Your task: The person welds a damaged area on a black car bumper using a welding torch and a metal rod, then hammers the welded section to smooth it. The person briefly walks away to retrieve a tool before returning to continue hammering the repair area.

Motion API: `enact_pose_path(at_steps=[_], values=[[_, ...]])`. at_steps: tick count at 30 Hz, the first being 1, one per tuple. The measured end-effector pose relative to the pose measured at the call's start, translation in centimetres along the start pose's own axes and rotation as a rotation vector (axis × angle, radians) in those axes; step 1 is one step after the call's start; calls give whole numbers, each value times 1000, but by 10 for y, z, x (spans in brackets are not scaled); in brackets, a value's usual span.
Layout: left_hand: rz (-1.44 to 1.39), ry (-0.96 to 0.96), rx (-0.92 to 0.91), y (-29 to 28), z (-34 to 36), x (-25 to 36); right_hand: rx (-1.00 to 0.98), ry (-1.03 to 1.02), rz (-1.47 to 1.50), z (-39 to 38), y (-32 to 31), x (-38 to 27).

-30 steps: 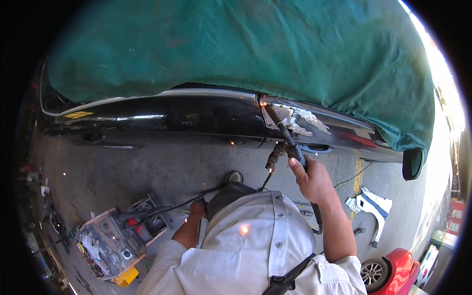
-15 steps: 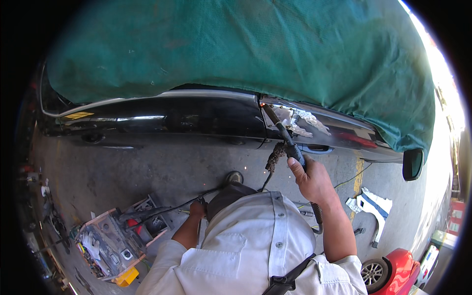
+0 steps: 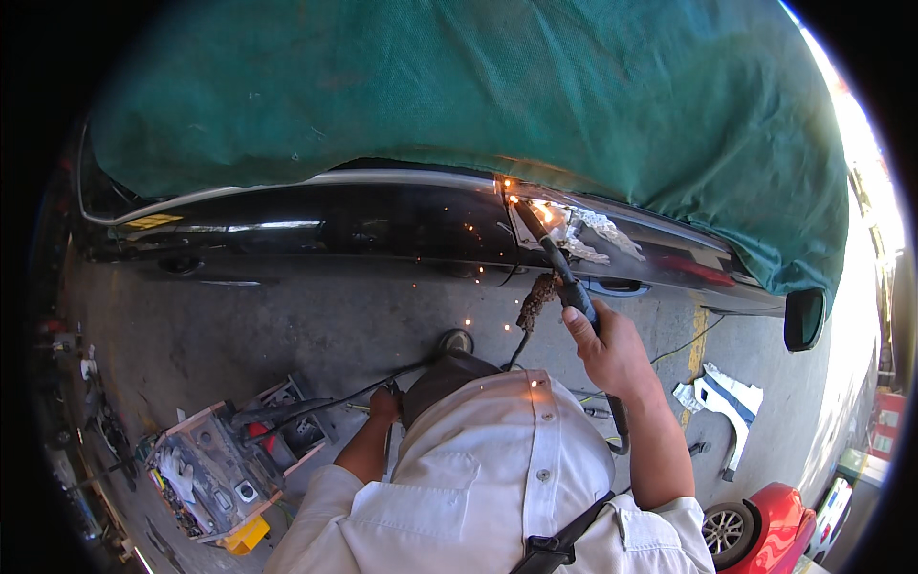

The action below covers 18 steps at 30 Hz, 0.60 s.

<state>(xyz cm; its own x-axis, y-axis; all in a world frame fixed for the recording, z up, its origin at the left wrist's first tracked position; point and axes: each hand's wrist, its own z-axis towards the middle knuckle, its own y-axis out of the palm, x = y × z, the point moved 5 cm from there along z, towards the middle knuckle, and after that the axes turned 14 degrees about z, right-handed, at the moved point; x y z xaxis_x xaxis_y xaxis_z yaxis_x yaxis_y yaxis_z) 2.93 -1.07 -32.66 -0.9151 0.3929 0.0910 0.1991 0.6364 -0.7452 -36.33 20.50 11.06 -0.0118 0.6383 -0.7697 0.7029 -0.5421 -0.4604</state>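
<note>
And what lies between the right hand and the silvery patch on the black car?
In the head view, the black torch, gripped by the right hand, spans the stretch toward the silvery patch.

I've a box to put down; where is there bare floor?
Bare floor shows between the black car and the tool cart, left of the shoe. A smaller patch shows between the white panel and the mirror. Crowded: the cart, with gloves and tools, and around the right hand's torch, amid sparks.

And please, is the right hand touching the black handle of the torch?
Touching. The head view plainly shows the right hand wrapped around the black handle.
</note>
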Motion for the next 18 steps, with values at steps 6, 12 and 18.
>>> enact_pose_path(at_steps=[6, 12, 18], values=[[25, 6, -26, 6, 0, -3, 17, -9, 3, -3, -1, -2], [39, 10, -61, 9, 1, -5, 14, -11, -34, 0, 0, -1], [68, -7, -84, 8, 0, -6, 17, -71, -42, 5, 3, 2]])
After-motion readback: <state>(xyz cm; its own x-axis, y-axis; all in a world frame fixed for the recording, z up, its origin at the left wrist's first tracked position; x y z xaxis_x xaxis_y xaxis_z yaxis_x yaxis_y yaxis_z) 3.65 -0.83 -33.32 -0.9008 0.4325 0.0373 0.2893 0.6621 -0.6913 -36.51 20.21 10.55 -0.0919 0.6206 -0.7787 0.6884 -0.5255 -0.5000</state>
